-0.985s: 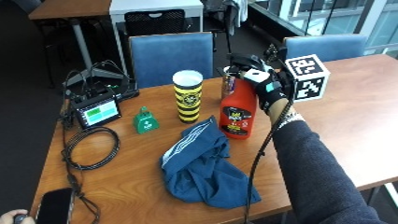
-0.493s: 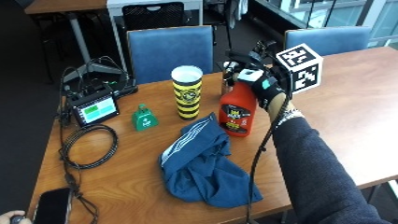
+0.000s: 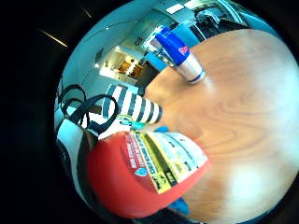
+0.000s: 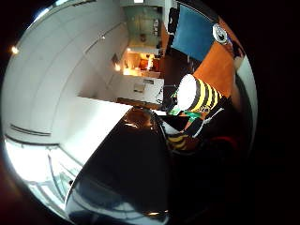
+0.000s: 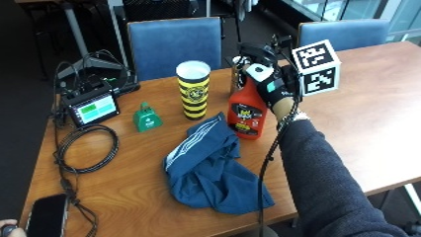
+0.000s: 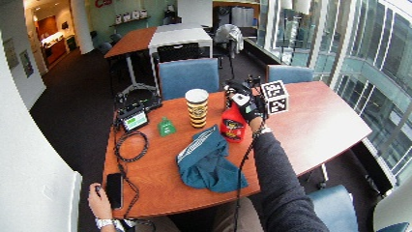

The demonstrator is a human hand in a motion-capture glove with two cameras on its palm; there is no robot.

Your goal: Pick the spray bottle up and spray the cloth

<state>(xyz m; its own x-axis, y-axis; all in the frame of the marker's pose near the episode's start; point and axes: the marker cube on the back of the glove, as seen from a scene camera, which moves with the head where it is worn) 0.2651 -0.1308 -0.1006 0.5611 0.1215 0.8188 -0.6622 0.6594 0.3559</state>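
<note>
A red spray bottle [image 5: 246, 112] with a black sprayer head stands on the wooden table [image 5: 368, 113], its base beside the cloth's far edge. My gloved right hand [image 5: 268, 83] grips the bottle's neck and head from the right, fingers curled round it. The crumpled blue cloth [image 5: 212, 170] lies in front of the bottle, nearer the table's front edge. The bottle's red body and label [image 3: 149, 168] fill the little finger side palm view. In the thumb side palm view the dark sprayer head [image 4: 131, 168] is close up.
A yellow-and-black striped cup [image 5: 193, 90] stands left of the bottle, then a green bell [image 5: 147, 117] and a small green screen [image 5: 92, 106] with a coiled cable [image 5: 85, 148]. A phone [image 5: 45, 217] lies front left. A blue can [image 3: 180, 52] stands further off.
My hand stays at the bottle's head and the bottle stands in the same spot. The outside camera has moved, so its whole picture has shifted.
</note>
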